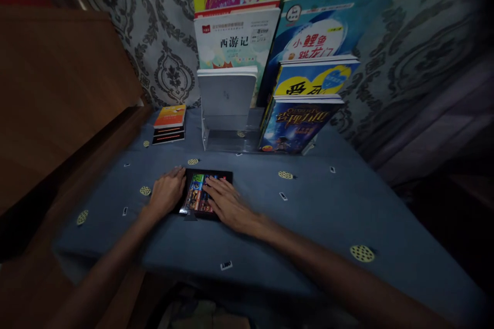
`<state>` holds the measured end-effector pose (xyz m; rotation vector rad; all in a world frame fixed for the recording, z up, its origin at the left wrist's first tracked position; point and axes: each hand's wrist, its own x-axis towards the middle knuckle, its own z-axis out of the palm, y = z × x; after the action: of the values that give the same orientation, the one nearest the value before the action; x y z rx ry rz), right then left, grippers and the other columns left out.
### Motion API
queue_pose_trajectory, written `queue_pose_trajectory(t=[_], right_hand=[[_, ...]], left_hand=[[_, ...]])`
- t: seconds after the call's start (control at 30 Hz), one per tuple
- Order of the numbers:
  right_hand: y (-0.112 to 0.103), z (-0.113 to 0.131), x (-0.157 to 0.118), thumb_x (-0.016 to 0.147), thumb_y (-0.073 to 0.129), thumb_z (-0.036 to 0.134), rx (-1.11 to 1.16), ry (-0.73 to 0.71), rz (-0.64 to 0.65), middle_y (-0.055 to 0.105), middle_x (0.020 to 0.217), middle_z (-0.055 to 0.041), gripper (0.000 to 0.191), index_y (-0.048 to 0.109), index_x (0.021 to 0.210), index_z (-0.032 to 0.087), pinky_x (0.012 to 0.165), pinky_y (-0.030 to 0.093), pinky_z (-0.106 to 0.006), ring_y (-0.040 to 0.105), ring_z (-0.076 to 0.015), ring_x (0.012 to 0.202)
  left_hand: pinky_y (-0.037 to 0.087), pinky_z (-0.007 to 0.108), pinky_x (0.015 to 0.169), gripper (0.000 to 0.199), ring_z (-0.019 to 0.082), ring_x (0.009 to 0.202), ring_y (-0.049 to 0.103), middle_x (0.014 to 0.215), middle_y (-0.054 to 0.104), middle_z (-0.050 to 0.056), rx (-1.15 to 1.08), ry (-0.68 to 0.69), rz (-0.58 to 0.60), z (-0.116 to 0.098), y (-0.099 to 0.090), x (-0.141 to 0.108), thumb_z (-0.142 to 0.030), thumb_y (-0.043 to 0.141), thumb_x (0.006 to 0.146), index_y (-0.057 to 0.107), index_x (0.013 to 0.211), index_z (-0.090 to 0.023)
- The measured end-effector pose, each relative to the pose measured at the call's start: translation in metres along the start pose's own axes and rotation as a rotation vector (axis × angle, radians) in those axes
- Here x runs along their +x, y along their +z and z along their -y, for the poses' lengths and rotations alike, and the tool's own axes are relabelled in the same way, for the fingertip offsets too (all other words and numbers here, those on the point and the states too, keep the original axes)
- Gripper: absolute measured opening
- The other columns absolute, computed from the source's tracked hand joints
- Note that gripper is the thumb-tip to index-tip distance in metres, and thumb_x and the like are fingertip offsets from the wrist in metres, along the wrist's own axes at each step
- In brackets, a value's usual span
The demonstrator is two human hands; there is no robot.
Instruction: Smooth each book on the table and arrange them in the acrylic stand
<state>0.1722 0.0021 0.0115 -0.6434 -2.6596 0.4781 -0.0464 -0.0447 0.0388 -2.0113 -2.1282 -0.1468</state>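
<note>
On the blue tablecloth lies a flat black thing [196, 196] with bright coloured pictures on its face; it looks like a thin book, though I cannot tell for sure. My left hand [169, 189] rests along its left side, palm down, the fingers stretched forward over the edge. Across its right half lies my right hand [227, 201], flat, with fingers somewhat apart, covering part of the pictures. Neither hand is wrapped round anything.
Behind stands a clear book rack [231, 139] with a grey-white booklet [227, 97] and a blue book [295, 123] at its front. Small books [170, 115] are stacked back left. A wooden panel [57, 87] borders the table's left; a patterned curtain [170, 61] hangs behind.
</note>
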Motion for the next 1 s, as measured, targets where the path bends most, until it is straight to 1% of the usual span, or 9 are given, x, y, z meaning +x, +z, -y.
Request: queue_pose_trajectory(t=[0.1, 0.2, 0.3, 0.37, 0.5, 0.63, 0.73, 0.83, 1.0], right_hand=[[-0.002, 0.01, 0.011, 0.101, 0.043, 0.022, -0.024, 0.001, 0.043, 0.05, 0.151, -0.0174, 0.043, 0.052, 0.142, 0.01, 0.122, 0.03, -0.05, 0.038, -0.0259, 0.147], [0.003, 0.022, 0.03, 0.102, 0.043, 0.025, -0.035, -0.029, 0.093, 0.048, 0.152, -0.0193, 0.045, 0.051, 0.141, 0.006, 0.123, 0.028, -0.046, 0.036, -0.0257, 0.148], [0.01, 0.029, 0.047, 0.102, 0.044, 0.029, -0.05, -0.03, 0.091, 0.045, 0.154, -0.0202, 0.048, 0.047, 0.143, 0.004, 0.124, 0.026, -0.044, 0.032, -0.0254, 0.149], [0.011, 0.029, 0.05, 0.101, 0.045, 0.034, -0.066, 0.006, 0.093, 0.041, 0.156, -0.0225, 0.054, 0.045, 0.145, 0.002, 0.124, 0.025, -0.045, 0.03, -0.0272, 0.151], [0.006, 0.017, 0.037, 0.101, 0.043, 0.045, -0.092, 0.111, 0.077, 0.033, 0.158, -0.0259, 0.067, 0.04, 0.148, -0.003, 0.125, 0.023, -0.048, 0.024, -0.0314, 0.152], [-0.001, -0.002, 0.014, 0.102, 0.039, 0.049, -0.118, 0.178, 0.049, 0.032, 0.16, -0.0239, 0.069, 0.038, 0.15, 0.0, 0.125, 0.021, -0.048, 0.022, -0.0306, 0.153], [-0.004, -0.012, 0.001, 0.103, 0.033, 0.05, -0.123, 0.197, 0.032, 0.032, 0.16, -0.0226, 0.069, 0.037, 0.151, 0.002, 0.125, 0.02, -0.049, 0.022, -0.0298, 0.153], [-0.004, -0.015, -0.003, 0.102, 0.033, 0.052, -0.117, 0.202, 0.026, 0.03, 0.161, -0.0222, 0.07, 0.036, 0.152, 0.002, 0.125, 0.019, -0.05, 0.021, -0.0297, 0.153], [-0.004, -0.014, -0.003, 0.102, 0.037, 0.049, -0.109, 0.208, 0.026, 0.031, 0.161, -0.0222, 0.069, 0.037, 0.152, 0.003, 0.125, 0.02, -0.051, 0.021, -0.0295, 0.153]], left_hand=[[0.053, 0.041, 0.102, 0.037, 0.026, 0.125, 0.063, 0.136, 0.065, 0.013, 0.004, 0.003, -0.039, -0.001, 0.006, -0.001, -0.018, 0.041, 0.099, 0.064, 0.127, -0.016], [0.053, 0.04, 0.102, 0.038, 0.026, 0.126, 0.062, 0.135, 0.065, 0.013, -0.007, 0.006, -0.057, 0.0, 0.01, -0.003, -0.019, 0.04, 0.099, 0.064, 0.128, -0.016], [0.051, 0.04, 0.104, 0.04, 0.026, 0.128, 0.061, 0.136, 0.064, 0.014, -0.024, 0.026, -0.061, 0.002, 0.01, -0.003, -0.019, 0.037, 0.099, 0.063, 0.129, -0.014], [0.05, 0.041, 0.105, 0.041, 0.026, 0.128, 0.06, 0.137, 0.063, 0.015, -0.032, 0.036, -0.054, 0.003, 0.01, -0.002, -0.019, 0.036, 0.099, 0.062, 0.13, -0.012], [0.051, 0.042, 0.104, 0.041, 0.027, 0.128, 0.06, 0.139, 0.062, 0.014, -0.038, 0.011, -0.038, 0.002, 0.007, -0.002, -0.02, 0.035, 0.1, 0.062, 0.13, -0.013], [0.05, 0.042, 0.104, 0.042, 0.028, 0.13, 0.059, 0.141, 0.06, 0.014, -0.038, -0.013, -0.016, -0.001, 0.005, -0.003, -0.021, 0.035, 0.1, 0.062, 0.131, -0.013], [0.048, 0.043, 0.107, 0.041, 0.028, 0.131, 0.057, 0.142, 0.059, 0.014, -0.054, -0.015, -0.002, 0.0, 0.005, -0.003, -0.022, 0.036, 0.1, 0.062, 0.131, -0.012], [0.047, 0.045, 0.109, 0.042, 0.027, 0.134, 0.055, 0.144, 0.058, 0.012, -0.106, 0.003, 0.007, 0.009, 0.008, -0.004, -0.023, 0.036, 0.1, 0.06, 0.133, -0.014], [0.044, 0.043, 0.113, 0.046, 0.022, 0.137, 0.051, 0.145, 0.057, 0.01, -0.261, 0.133, 0.007, 0.035, 0.013, -0.012, -0.028, 0.032, 0.101, 0.058, 0.136, -0.014]])
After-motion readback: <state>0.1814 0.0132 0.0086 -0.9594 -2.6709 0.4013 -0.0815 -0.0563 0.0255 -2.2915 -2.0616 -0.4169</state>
